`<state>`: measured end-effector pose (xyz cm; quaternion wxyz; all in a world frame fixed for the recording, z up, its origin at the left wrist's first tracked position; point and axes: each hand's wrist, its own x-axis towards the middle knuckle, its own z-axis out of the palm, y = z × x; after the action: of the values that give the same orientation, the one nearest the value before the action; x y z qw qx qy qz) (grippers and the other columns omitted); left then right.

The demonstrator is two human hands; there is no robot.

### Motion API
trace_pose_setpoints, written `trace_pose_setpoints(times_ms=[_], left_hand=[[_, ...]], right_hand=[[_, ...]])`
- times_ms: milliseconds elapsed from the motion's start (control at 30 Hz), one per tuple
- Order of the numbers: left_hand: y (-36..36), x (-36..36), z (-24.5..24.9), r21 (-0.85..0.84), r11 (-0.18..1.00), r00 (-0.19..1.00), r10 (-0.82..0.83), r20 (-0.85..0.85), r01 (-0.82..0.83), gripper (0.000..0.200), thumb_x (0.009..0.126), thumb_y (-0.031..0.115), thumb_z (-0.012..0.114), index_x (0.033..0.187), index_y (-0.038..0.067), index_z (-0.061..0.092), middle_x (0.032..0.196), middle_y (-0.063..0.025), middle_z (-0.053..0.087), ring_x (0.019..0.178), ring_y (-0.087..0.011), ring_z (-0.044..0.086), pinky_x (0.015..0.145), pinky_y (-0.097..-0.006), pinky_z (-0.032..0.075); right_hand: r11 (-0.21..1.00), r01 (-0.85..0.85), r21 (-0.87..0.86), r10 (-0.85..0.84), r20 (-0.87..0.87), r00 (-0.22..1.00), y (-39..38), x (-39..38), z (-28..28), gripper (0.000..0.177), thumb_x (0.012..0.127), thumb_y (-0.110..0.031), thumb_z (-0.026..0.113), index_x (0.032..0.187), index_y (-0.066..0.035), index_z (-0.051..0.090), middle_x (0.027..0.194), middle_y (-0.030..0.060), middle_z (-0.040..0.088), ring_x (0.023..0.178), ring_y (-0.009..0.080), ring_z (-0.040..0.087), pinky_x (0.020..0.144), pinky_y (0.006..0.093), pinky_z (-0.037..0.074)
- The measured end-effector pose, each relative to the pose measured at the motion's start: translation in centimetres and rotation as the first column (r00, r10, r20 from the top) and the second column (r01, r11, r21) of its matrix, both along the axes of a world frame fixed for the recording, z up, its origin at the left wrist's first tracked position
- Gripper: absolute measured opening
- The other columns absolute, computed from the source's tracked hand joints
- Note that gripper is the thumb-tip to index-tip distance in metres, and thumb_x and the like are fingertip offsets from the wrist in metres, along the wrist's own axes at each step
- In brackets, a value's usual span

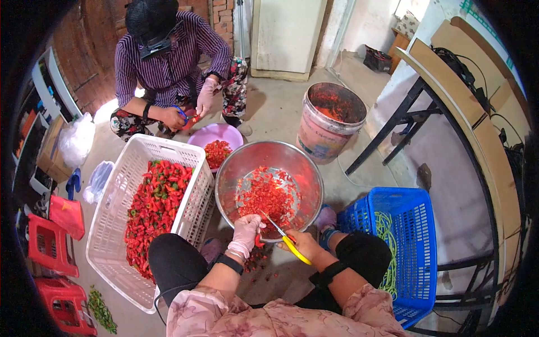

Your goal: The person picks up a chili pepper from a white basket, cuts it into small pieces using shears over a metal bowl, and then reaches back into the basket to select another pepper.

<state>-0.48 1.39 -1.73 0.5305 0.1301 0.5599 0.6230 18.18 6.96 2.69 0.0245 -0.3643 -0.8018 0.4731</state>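
Observation:
My left hand (245,233), in a thin clear glove, is closed at the near rim of a large steel bowl (229,185). A red chili pepper (259,241) pokes out below its fingers. My right hand (306,244), bare, grips yellow-handled scissors (297,250), whose blades point up and left toward the gloved fingers. Chopped red pepper (264,194) covers much of the bowl's bottom. To the left stands a white plastic crate (106,210) with many whole red chili peppers (154,196), some with green stems.
Opposite, a person (168,64) cuts with blue-handled scissors over a pink basin (222,132) of chopped pepper. A stained bucket (325,132) stands behind the bowl. On the right are a blue crate (418,247) and a table (449,84); red stools (53,244) are at left.

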Motion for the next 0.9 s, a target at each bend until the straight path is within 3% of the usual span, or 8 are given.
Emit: trace_pose_setpoints(times_ms=[200,300,367,500,567,700,800,900], left_hand=[[0.0,-0.3,0.4,-0.029,0.998,0.993,0.065,0.1,-0.062,0.014,0.084,0.014,0.053,0.078,0.002,0.055,0.062,-0.0073,0.058,0.042,-0.0107,0.044,0.037,-0.0258,0.04],[-0.1,0.1,1.0,-0.039,0.995,0.986,0.102,0.135,-0.097,0.015,0.084,0.015,0.053,0.078,0.002,0.055,0.062,-0.0075,0.057,0.042,-0.0117,0.044,0.038,-0.0268,0.041],[-0.1,0.4,1.4,-0.031,0.995,0.984,0.102,0.145,-0.099,0.015,0.084,0.015,0.054,0.078,0.002,0.055,0.063,-0.0076,0.057,0.042,-0.012,0.045,0.038,-0.027,0.041],[-0.2,0.7,1.7,-0.016,0.997,0.988,0.08,0.131,-0.079,0.015,0.084,0.016,0.054,0.08,0.002,0.056,0.064,-0.0079,0.058,0.043,-0.012,0.045,0.039,-0.0261,0.041],[-0.2,0.8,1.7,-0.002,0.997,0.988,0.083,0.131,-0.083,0.015,0.084,0.015,0.054,0.081,0.001,0.056,0.065,-0.0081,0.058,0.044,-0.0118,0.046,0.04,-0.0256,0.041],[-0.1,1.0,1.7,0.025,0.99,0.984,0.134,0.117,-0.138,0.014,0.085,0.014,0.053,0.083,0.001,0.057,0.066,-0.0078,0.059,0.046,-0.0104,0.046,0.041,-0.0237,0.041],[-0.1,1.4,2.0,0.051,0.989,0.987,0.132,0.088,-0.137,0.013,0.085,0.013,0.053,0.084,0.001,0.058,0.066,-0.0074,0.059,0.046,-0.0096,0.045,0.041,-0.0227,0.04],[-0.1,1.4,1.5,0.08,0.988,0.99,0.127,0.058,-0.132,0.013,0.084,0.012,0.053,0.085,0.0,0.058,0.066,-0.0072,0.059,0.046,-0.0092,0.045,0.041,-0.0223,0.04]], right_hand=[[0.996,0.084,-0.033,-0.086,-0.068,0.994,-0.1,-0.1,-0.9,0.04,0.078,-0.03,0.063,0.104,-0.002,0.049,0.083,0.0128,0.058,0.075,0.0178,0.056,0.069,0.0306,0.044],[0.997,0.069,-0.02,-0.07,-0.067,0.995,-0.5,-0.3,-0.4,0.041,0.079,-0.031,0.061,0.103,-0.002,0.046,0.085,0.0155,0.057,0.077,0.0245,0.057,0.069,0.0336,0.044],[0.972,0.006,0.235,0.01,-0.067,0.998,-0.7,-0.4,-0.6,0.044,0.079,-0.034,0.06,0.104,-0.002,0.044,0.087,0.0195,0.055,0.081,0.0325,0.056,0.07,0.0377,0.044],[0.984,0.021,0.175,-0.014,-0.041,0.999,-0.7,-0.4,-0.3,0.047,0.077,-0.037,0.06,0.103,0.0,0.044,0.089,0.0221,0.055,0.083,0.0365,0.055,0.071,0.0404,0.043],[0.99,0.02,0.138,-0.019,-0.009,1.0,-0.7,-0.4,-0.2,0.054,0.075,-0.048,0.058,0.103,-0.004,0.044,0.092,0.0216,0.055,0.087,0.0388,0.054,0.073,0.0435,0.043],[0.984,0.027,0.177,-0.033,0.029,0.999,-1.1,-0.4,0.0,0.052,0.076,-0.047,0.058,0.102,-0.004,0.044,0.093,0.0222,0.055,0.087,0.0398,0.053,0.072,0.0448,0.043],[0.978,0.033,0.204,-0.027,-0.031,0.999,-1.0,-0.5,-0.1,0.048,0.076,-0.036,0.062,0.106,-0.001,0.045,0.091,0.0217,0.055,0.084,0.0344,0.055,0.073,0.0384,0.044],[0.99,0.033,0.139,-0.021,-0.087,0.996,-1.2,-0.7,0.6,0.046,0.076,-0.042,0.06,0.098,-0.004,0.045,0.086,0.0219,0.056,0.083,0.0399,0.054,0.069,0.0447,0.043]])
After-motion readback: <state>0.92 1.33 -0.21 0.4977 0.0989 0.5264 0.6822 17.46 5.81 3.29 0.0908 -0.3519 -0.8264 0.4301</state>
